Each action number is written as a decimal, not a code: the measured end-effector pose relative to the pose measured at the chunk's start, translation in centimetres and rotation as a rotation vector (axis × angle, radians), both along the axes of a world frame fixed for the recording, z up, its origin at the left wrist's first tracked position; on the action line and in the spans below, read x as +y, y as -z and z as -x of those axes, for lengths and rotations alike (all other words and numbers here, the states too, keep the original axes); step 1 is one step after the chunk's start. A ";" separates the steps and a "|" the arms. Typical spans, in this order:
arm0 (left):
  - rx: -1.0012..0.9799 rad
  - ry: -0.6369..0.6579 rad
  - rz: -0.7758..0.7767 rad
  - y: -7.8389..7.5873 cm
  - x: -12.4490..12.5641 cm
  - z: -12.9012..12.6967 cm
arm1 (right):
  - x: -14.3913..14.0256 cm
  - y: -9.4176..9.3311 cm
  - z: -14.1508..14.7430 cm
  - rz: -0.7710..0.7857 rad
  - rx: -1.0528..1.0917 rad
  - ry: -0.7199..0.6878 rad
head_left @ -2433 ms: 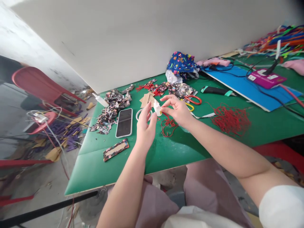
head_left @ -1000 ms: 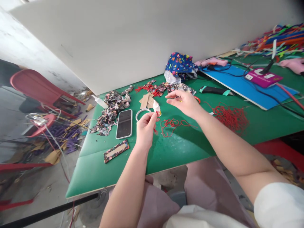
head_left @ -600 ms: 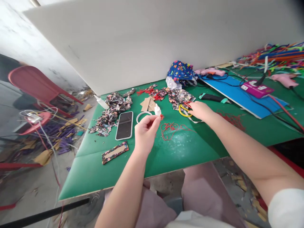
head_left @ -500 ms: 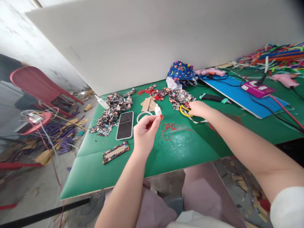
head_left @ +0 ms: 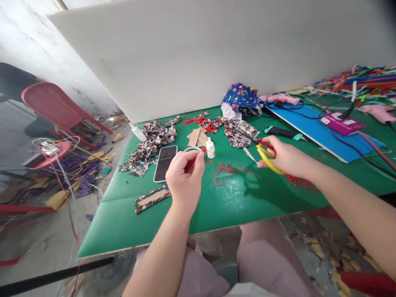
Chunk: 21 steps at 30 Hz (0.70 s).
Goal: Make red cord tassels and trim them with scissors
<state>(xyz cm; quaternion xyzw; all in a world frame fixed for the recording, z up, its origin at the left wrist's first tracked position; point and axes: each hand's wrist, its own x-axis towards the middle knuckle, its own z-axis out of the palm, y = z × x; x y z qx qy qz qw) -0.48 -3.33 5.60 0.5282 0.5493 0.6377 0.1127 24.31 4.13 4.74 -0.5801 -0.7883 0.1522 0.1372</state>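
Head view: left hand (head_left: 185, 173) pinches red cord (head_left: 202, 151). Right hand (head_left: 286, 157) grips scissors (head_left: 264, 153) (yellow-handled), above the green table (head_left: 235, 202).

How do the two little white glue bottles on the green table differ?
The near bottle stands upright in the middle of the table, just past the left hand. The far bottle lies tipped over at the table's left edge, beside the fabric scraps. The far bottle looks longer and slimmer. Both are white with pointed nozzles, and neither is in a hand.
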 end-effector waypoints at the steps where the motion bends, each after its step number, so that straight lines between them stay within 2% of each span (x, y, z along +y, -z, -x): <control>1: -0.008 0.004 -0.003 -0.1 -0.1 -0.1 | -1.3 -0.6 0.7 -0.035 0.077 -0.050; 3: -0.036 0.013 -0.012 -0.2 -0.3 -0.4 | -3.6 -1.7 2.3 -0.061 0.182 -0.154; 6: -0.169 0.077 0.002 -0.6 -0.7 -0.9 | -5.2 -2.6 4.1 -0.239 0.195 -0.229; 11: -0.536 0.349 0.141 -1.8 -1.6 -1.0 | -4.5 -1.7 5.2 -0.376 0.182 -0.266; 13: -0.628 0.412 0.187 -2.4 -1.9 -0.9 | -4.1 -1.3 5.5 -0.461 0.154 -0.279; 17: -0.711 0.524 0.244 -3.0 -2.2 -0.7 | -4.0 -1.5 5.9 -0.587 0.120 -0.322; 21: -0.724 0.547 0.246 -2.6 -2.0 -0.7 | -4.1 -2.2 6.0 -0.638 0.090 -0.388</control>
